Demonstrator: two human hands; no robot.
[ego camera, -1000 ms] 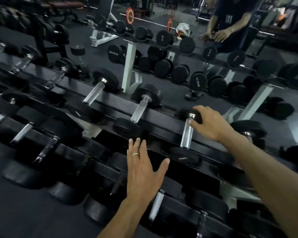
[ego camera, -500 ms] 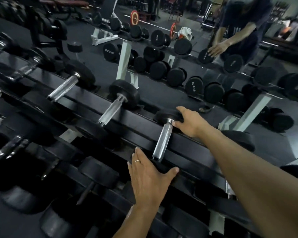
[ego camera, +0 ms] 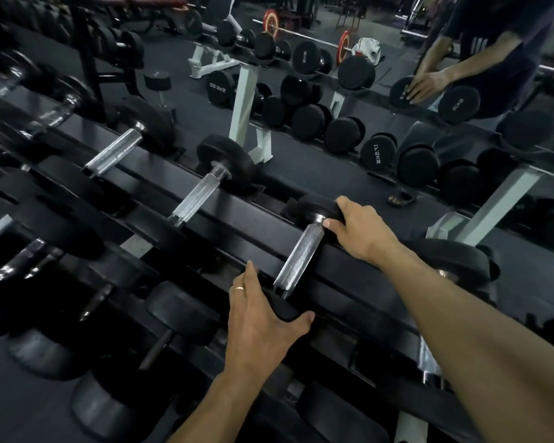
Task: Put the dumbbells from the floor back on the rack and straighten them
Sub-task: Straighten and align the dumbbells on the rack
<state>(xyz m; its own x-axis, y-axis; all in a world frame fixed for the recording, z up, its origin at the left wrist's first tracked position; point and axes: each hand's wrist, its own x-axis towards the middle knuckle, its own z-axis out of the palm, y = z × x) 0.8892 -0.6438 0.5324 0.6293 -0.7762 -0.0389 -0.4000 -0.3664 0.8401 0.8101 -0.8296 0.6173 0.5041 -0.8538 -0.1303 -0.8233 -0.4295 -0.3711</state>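
Dumbbell (ego camera: 296,255) is lying across the top rails of the rack (ego camera: 243,215), its knurled handle running from 7 to 1 o'clock. Your right hand (ego camera: 360,231) is curling its fingers (ego camera: 341,207) over the far head; your left hand (ego camera: 263,318) is cupping the near head, thumb spread. Both are equally close. Mirrored plates are reading backwards ("22.5KG", roughly).

Head cam, wide-angle, looks fwd/down, close over rack (ego camera: 243,215).
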